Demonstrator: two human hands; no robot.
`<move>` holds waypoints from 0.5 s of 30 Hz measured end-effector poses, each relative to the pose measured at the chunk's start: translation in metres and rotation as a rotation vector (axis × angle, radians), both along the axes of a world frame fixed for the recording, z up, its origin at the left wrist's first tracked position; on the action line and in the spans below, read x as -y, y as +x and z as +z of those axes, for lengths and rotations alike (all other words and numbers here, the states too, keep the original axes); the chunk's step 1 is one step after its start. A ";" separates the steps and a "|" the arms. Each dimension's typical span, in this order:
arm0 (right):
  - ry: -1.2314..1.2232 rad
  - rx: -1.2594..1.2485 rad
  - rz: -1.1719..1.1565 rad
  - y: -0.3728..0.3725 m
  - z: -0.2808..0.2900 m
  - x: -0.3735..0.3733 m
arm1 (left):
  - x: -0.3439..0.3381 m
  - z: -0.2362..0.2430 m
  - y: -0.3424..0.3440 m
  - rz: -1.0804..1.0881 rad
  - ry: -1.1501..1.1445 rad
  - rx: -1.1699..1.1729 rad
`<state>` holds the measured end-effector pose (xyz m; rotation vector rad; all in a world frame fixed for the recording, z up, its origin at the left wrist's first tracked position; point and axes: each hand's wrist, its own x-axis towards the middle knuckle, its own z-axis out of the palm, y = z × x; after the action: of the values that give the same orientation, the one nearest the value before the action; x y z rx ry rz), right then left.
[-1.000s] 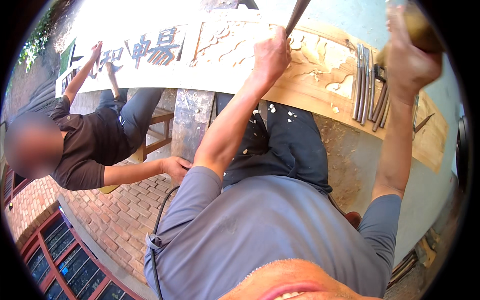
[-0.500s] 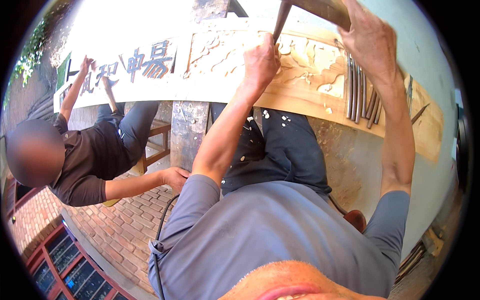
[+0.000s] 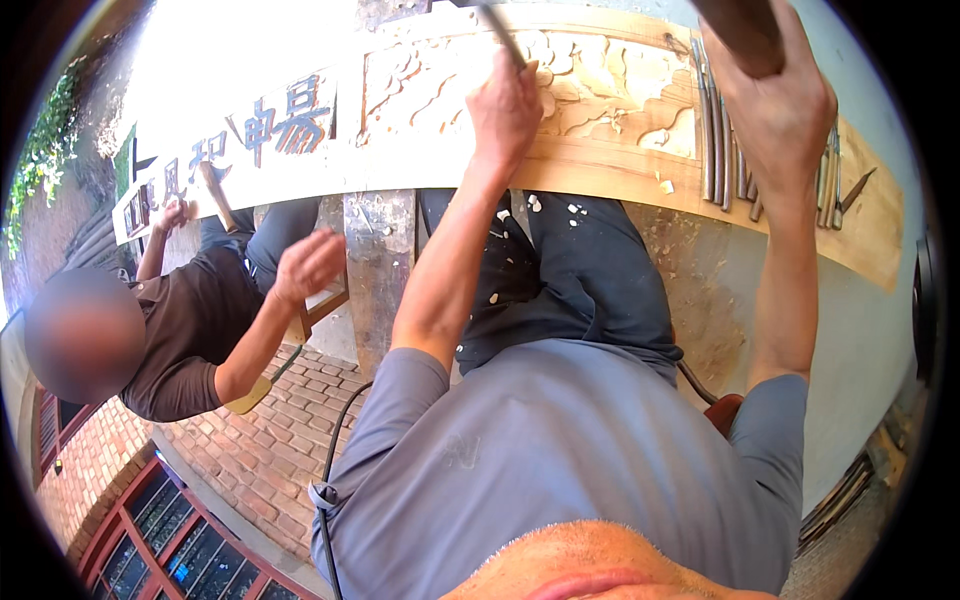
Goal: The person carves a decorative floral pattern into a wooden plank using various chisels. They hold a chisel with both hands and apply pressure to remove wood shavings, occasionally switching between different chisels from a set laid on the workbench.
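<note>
My left hand [image 3: 507, 105] grips a metal chisel [image 3: 498, 35] whose tip rests on the carved relief of a long wooden plank [image 3: 610, 100]. My right hand [image 3: 775, 105] is raised above the plank and is closed around the handle of a dark wooden mallet [image 3: 745, 30]. The plank carries raised floral carving in the middle and painted dark characters toward its left end. Wood chips lie on my dark trousers [image 3: 570, 270] below the plank.
A row of several spare chisels [image 3: 720, 140] lies on the plank at the right. A second person [image 3: 190, 320] in a brown shirt sits at the left, one hand [image 3: 310, 265] lifted, the other holding a mallet [image 3: 215, 195] at the plank. Brick paving [image 3: 270, 450] lies below.
My right hand with the mallet has come down and left toward the chisel and stays high. The other person's near hand has risen from their knee.
</note>
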<state>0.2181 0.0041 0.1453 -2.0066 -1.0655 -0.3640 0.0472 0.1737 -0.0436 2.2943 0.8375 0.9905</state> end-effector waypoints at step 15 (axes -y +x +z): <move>-0.088 -0.431 0.057 -0.010 -0.072 0.066 | -0.020 -0.022 0.004 0.067 -0.074 0.298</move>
<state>0.2085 -0.0622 0.0733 -2.0040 -0.8726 0.1458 0.0508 0.1940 -0.0657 2.0025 0.8132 1.2703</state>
